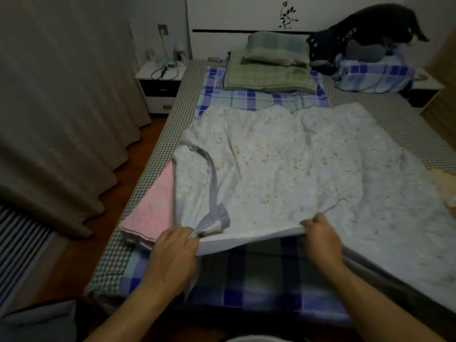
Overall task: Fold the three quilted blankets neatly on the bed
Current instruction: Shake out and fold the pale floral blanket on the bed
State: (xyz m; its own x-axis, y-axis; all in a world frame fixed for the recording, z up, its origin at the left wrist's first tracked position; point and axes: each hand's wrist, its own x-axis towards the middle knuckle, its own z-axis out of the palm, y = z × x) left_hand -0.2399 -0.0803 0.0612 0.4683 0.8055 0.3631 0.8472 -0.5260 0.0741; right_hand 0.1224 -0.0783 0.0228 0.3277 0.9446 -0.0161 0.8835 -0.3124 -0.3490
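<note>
Fingers [311, 222] of both hands pinch the floral blanket's [283, 164] near edge.

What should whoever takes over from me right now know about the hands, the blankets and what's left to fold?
Left hand: grips the floral blanket at its near-left corner.
Right hand: grips the same near edge, lifted off the plaid sheet.
The floral blanket is spread, crumpled, not yet folded.
Pink blanket: lies at the bed's left edge, partly under the floral one.
A third blanket can't be clearly identified.
Left: fold the floral one, then the others.
</note>
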